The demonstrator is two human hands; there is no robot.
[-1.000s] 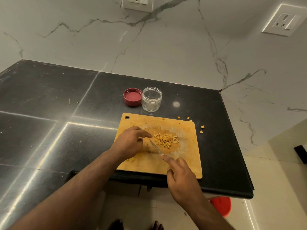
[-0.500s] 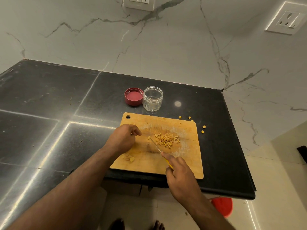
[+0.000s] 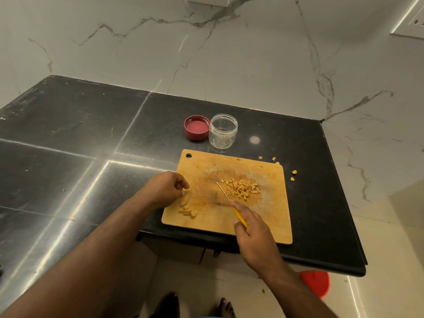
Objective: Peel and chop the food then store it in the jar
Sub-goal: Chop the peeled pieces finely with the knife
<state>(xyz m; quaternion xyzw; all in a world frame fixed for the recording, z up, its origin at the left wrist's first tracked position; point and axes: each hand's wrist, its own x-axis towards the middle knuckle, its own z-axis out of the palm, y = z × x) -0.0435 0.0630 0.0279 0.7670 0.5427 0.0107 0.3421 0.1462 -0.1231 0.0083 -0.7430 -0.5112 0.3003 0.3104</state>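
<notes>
Head view: right hand [image 3: 254, 232] gripping knife [image 3: 229, 201] beside chopped pile [image 3: 241, 188], left hand [image 3: 166, 188] loosely curled, empty.

One cutting board [image 3: 273, 216], one knife [image 3: 226, 196], one jar [image 3: 223, 131], one lid [image 3: 196, 127], perhaps five loose bits [image 3: 294, 172]

My right hand [image 3: 253, 230] covers most of the knife's yellow handle [image 3: 239, 217]. My left hand [image 3: 166, 188] curls its fingertips under, perhaps pinching something too small to tell. The wall sockets are cut off by the top edge.
</notes>
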